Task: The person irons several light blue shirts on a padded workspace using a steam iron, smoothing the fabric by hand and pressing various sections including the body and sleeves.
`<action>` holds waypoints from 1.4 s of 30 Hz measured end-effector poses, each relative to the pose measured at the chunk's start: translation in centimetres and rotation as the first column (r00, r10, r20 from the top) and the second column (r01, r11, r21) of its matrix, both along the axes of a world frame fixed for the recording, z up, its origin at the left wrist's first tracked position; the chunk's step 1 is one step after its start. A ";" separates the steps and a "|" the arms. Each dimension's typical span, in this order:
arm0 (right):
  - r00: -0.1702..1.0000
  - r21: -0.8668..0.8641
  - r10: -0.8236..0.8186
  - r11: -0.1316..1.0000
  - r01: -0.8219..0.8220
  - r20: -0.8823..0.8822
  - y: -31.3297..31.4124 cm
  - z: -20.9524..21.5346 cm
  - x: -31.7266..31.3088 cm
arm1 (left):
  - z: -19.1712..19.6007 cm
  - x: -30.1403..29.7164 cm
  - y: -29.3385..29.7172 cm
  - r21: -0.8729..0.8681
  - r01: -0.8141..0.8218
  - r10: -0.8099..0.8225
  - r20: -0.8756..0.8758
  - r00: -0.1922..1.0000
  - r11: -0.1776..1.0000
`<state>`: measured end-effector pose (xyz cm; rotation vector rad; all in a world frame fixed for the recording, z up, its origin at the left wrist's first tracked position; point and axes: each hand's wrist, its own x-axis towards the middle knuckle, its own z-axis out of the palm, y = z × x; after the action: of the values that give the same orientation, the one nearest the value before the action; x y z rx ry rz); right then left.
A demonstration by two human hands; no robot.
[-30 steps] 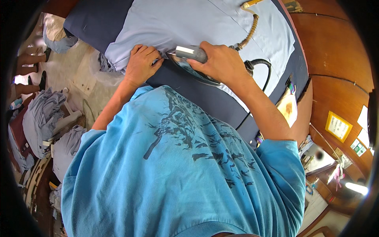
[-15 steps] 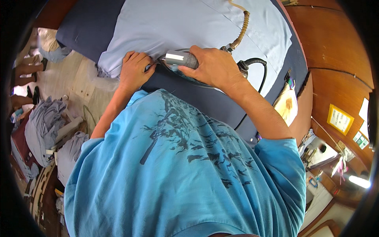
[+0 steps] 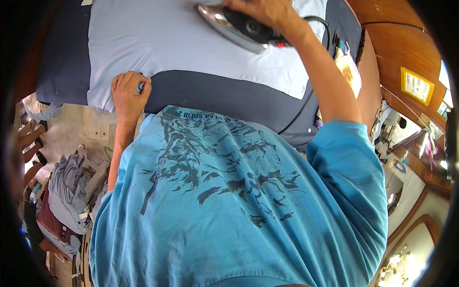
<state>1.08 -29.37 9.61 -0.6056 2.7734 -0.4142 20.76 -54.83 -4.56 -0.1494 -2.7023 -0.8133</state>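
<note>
A light blue garment (image 3: pixel 143 36) is spread over the dark navy cover of the ironing table (image 3: pixel 196 95). My right hand (image 3: pixel 268 12) is closed round the handle of a steam iron (image 3: pixel 244 28), near the top edge of the view. The iron's shiny soleplate lies on the garment, its pointed tip toward the upper left. My left hand (image 3: pixel 130 93) pinches the near edge of the garment at the table's front, where the cloth puckers. Part of my right hand and the iron's handle are cut off by the view's upper edge.
A black cord (image 3: pixel 306 112) runs from the iron down the table's right side. A stained cloth (image 3: pixel 349 71) hangs by the right edge, beside a wooden wall (image 3: pixel 399 43). Piles of grey-blue garments (image 3: pixel 69 191) lie at the lower left. Another person's legs (image 3: pixel 33 143) show at the far left.
The iron in my right hand has moved away from the near edge, farther onto the garment. My left hand still grips the cloth edge. The whole view has shifted.
</note>
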 end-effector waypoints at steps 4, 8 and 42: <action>0.983 0.223 0.170 0.958 -0.180 0.065 2.1 -1.4 7.1 | 1.3 -0.8 0.9 -0.022 0.005 -0.006 -0.036 0.999 1.000; 0.994 0.144 0.106 0.984 -0.102 -0.020 3.5 -1.5 7.8 | 2.1 -3.4 5.1 0.060 0.124 -0.115 -0.129 0.985 0.991; 0.987 0.003 0.157 0.988 -0.157 0.032 5.3 -1.5 8.0 | -2.6 -8.1 6.2 0.634 -0.165 0.266 -0.067 0.962 0.756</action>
<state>9.10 -24.02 8.07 -0.8023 2.6714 -0.3786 12.64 -48.67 -7.18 0.2435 -2.1084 -1.4959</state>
